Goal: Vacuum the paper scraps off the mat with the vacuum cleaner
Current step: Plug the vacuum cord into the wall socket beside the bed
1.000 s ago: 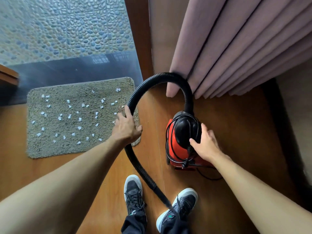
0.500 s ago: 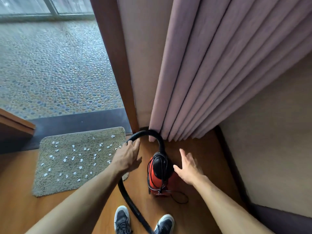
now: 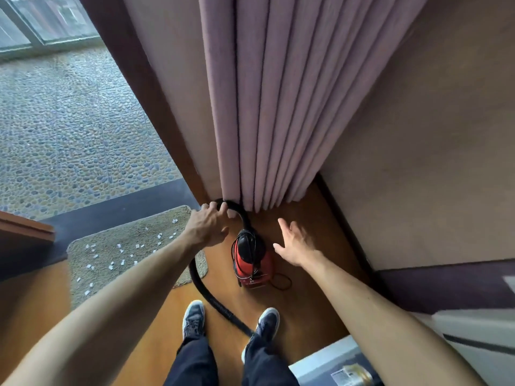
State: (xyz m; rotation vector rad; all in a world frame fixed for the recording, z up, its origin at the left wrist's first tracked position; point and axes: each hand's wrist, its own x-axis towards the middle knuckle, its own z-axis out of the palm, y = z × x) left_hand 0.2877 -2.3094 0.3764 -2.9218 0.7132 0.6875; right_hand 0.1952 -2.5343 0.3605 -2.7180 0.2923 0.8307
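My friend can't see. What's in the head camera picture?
A person's left hand grips a black hose from a red vacuum cleaner; the right hand hovers open. White paper scraps cover a mat.

Wood floor (image 3: 306, 307), orange-brown. Pink curtain (image 3: 267, 107) hangs to the floor beside a beige wall (image 3: 432, 162). Pebbled paving (image 3: 69, 135) lies beyond the dark threshold (image 3: 125, 204); daylight.
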